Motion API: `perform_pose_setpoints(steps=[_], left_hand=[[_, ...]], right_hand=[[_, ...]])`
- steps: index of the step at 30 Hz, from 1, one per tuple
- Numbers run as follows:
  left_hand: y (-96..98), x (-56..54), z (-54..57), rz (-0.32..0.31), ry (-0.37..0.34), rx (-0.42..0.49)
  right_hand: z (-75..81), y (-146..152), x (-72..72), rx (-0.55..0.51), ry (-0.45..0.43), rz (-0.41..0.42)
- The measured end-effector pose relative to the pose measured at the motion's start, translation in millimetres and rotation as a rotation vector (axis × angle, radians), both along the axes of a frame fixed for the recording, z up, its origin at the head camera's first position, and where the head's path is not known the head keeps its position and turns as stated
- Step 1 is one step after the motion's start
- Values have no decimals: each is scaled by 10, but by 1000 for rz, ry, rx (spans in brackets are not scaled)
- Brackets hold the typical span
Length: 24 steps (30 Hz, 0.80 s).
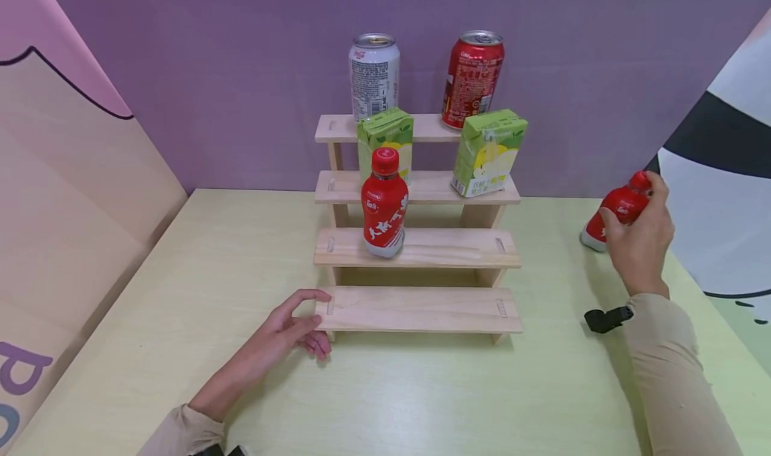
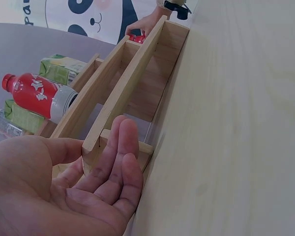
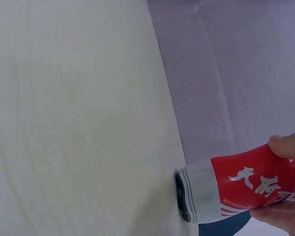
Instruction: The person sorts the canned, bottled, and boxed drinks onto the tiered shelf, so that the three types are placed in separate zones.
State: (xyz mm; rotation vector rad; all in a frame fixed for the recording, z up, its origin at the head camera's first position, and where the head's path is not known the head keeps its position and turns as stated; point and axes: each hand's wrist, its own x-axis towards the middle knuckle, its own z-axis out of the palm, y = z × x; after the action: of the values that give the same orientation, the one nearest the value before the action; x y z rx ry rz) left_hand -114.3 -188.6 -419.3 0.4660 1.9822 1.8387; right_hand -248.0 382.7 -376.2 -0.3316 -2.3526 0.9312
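Observation:
My right hand (image 1: 641,248) grips a small red bottle (image 1: 619,209) with a white base near the table's right edge. The bottle leans, its base close over the table; in the right wrist view, thumb and fingers wrap the red label (image 3: 255,179). My left hand (image 1: 280,335) pinches the left end of the lowest step of a wooden tiered stand (image 1: 418,309), thumb at the front edge and index finger on top. A matching red bottle (image 1: 385,205) stands upright on the left of the second step from the bottom.
Two green juice cartons, a left one (image 1: 397,131) partly behind the bottle and a right one (image 1: 489,153), stand on the third step. A white can (image 1: 374,74) and a red can (image 1: 473,78) top the stand. A purple backdrop (image 1: 253,81) rises behind the table.

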Motion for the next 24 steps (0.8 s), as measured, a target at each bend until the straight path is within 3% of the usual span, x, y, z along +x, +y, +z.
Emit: perform_pose_setpoints(steps=[6,16,24], left_hand=[[18,-3,-2,5,4,-7],[1,9,-36,-6,16,-2],[0,9,-20,-11,24,4]], right_hand=[[24,-25,85,-16,-2,16],[44,-162,295,50,33,99],[194,-323,421,72,63,139]])
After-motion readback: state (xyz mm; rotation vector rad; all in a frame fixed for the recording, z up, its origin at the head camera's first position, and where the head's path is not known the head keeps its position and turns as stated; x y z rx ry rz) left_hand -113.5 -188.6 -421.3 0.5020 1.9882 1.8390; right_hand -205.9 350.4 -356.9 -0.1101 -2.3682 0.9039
